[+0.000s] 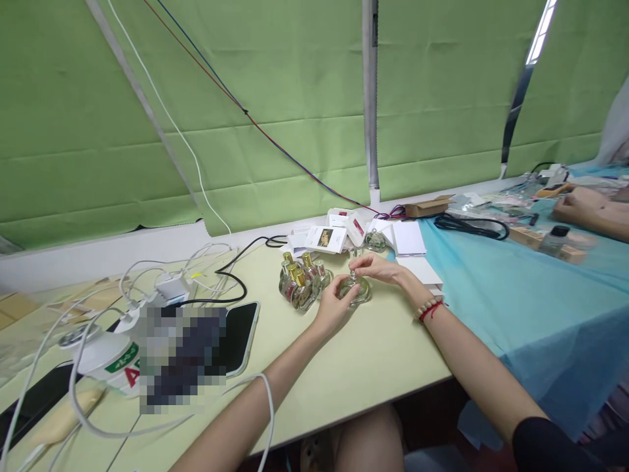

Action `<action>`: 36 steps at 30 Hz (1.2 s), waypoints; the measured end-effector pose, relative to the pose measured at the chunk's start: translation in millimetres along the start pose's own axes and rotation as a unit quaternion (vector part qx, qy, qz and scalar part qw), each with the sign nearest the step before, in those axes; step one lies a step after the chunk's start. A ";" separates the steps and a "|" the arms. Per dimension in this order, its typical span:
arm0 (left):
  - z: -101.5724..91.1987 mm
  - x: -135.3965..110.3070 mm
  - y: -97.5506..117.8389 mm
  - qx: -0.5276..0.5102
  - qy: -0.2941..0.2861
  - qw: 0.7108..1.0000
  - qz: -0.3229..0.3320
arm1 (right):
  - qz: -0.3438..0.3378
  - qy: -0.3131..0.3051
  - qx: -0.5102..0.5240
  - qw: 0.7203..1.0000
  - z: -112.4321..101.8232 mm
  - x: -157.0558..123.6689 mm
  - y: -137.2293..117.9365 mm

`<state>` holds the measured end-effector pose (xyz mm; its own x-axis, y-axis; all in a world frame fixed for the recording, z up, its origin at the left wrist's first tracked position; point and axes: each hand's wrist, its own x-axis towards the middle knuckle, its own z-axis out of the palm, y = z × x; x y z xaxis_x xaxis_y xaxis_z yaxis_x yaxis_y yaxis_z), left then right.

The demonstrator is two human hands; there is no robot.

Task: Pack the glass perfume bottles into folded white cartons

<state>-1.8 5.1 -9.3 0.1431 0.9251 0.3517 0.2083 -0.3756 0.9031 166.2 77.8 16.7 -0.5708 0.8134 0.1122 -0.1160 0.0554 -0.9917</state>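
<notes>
A clear, rounded glass perfume bottle (pixel 362 293) stands on the pale yellow table (pixel 373 367) between my hands. My left hand (pixel 335 299) is closed round its body from the left side. Above it, the fingers of my right hand (pixel 376 267) pinch at the bottle's neck; whatever small part they hold there is mostly covered by the fingertips. Just left of my hands stands a cluster of several similar glass bottles (pixel 301 288) with gold and silver caps. Another round bottle (pixel 376 240) sits behind my right hand.
White printed boxes (pixel 326 238) and blank white boxes (pixel 409 238) lie behind the bottles. At left are a phone (pixel 240 337), a white plastic bottle (pixel 105 357) and tangled white cables. A blue sheet (pixel 531 295) covers the right-hand table, where another person's hand (pixel 580 203) shows.
</notes>
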 end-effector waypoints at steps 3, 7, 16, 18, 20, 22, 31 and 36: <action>0.5 0.7 -0.6 -0.005 0.001 1.000 0.004 | -0.015 0.007 -0.014 1.000 0.0 0.8 0.2; 0.1 0.7 -0.3 0.003 -0.002 1.000 0.001 | -0.004 -0.047 -0.005 0.999 0.5 -4.4 -5.7; 0.5 0.3 0.2 -0.010 -0.001 1.000 0.005 | 0.016 -0.060 0.015 0.998 -2.6 -5.5 -5.4; 0.1 0.1 1.5 -0.013 -0.002 1.000 0.009 | 0.020 -0.043 0.010 0.999 -2.7 -3.0 -2.9; -0.2 -0.1 2.6 -0.011 0.000 1.000 0.010 | 0.021 -0.037 0.003 0.999 -2.3 -2.2 -2.4; -0.4 -0.1 2.8 -0.008 -0.002 1.000 0.009 | 0.018 -0.051 -0.005 0.999 -1.5 -3.6 -4.0; -0.3 -0.1 -0.2 -0.013 0.003 1.000 -0.003 | 0.013 -0.064 0.029 0.997 -0.3 -10.0 -10.7; 0.0 -0.9 3.4 -0.015 -0.004 1.000 0.000 | 0.004 -0.078 0.018 0.997 -1.7 -7.8 -8.4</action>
<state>-1.3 3.0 -6.6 0.1499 0.9247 0.3499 0.1800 -0.3735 0.9100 173.0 72.0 24.1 -0.6913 0.7133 0.1151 -0.1377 0.0263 -0.9901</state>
